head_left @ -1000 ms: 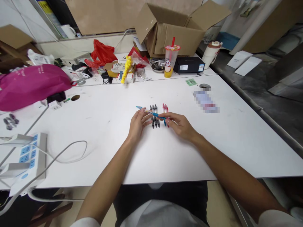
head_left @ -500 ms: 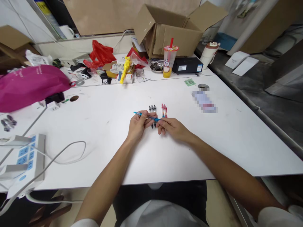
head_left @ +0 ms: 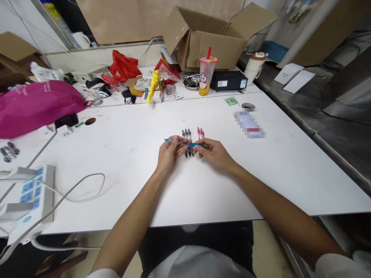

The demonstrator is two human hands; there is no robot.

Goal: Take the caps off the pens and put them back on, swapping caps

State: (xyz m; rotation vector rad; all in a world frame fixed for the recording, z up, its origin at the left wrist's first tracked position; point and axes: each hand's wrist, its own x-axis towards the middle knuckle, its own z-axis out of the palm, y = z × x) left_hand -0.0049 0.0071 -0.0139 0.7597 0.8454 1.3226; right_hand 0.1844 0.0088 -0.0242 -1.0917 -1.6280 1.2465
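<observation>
A slim blue pen [head_left: 188, 144] is held nearly level above the table, running between both hands. My left hand [head_left: 168, 156] pinches its left part, with a light-blue tip sticking out past the thumb. On the right part, my right hand [head_left: 215, 156] has its thumb and fingers closed around the blue barrel. Beneath and just behind the hands lie three black pens [head_left: 186, 133] side by side, partly covered by the fingers. Two red pens [head_left: 200, 133] rest to their right, their lower ends hidden by my right hand.
On the white table [head_left: 116, 162], a power strip [head_left: 43, 193] with cables sits at left, near a magenta bag [head_left: 40, 104]. Along the back are a drink cup [head_left: 206, 75], a black box [head_left: 228, 81] and a cardboard box [head_left: 214, 48]. A blurred-out item [head_left: 249, 124] lies right.
My right hand's fingers have shifted slightly up and over the pen, and its blue end now shows beyond them. My left hand stays almost in place.
</observation>
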